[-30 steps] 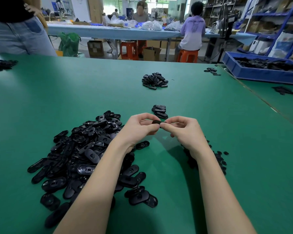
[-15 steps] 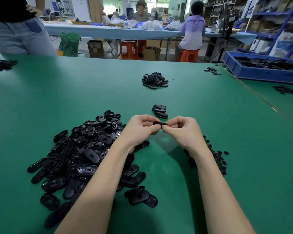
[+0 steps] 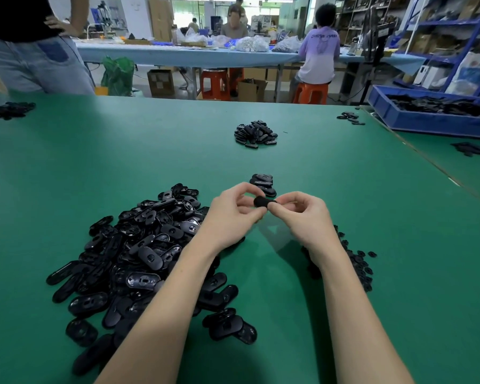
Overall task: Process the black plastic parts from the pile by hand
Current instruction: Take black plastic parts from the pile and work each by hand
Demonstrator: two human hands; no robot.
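A large pile of black oval plastic parts (image 3: 139, 253) lies on the green table (image 3: 372, 245), under and left of my left forearm. Both hands meet above the table's middle and pinch one black part (image 3: 262, 202) between them. My left hand (image 3: 230, 217) grips its left end with curled fingers. My right hand (image 3: 302, 220) pinches its right end between thumb and fingers. A small stack of black parts (image 3: 263, 184) sits just beyond my hands. Small black bits (image 3: 359, 261) are scattered right of my right wrist.
Another heap of black parts (image 3: 255, 134) lies further back on the table. A blue bin (image 3: 432, 120) with black parts stands at the far right. More parts (image 3: 7, 109) lie at the far left edge, near a standing person (image 3: 31, 51). Seated workers are behind.
The part between my fingers has turned, so more of its rounded end shows. My left fingers have opened out slightly. Both hands stay in the same place.
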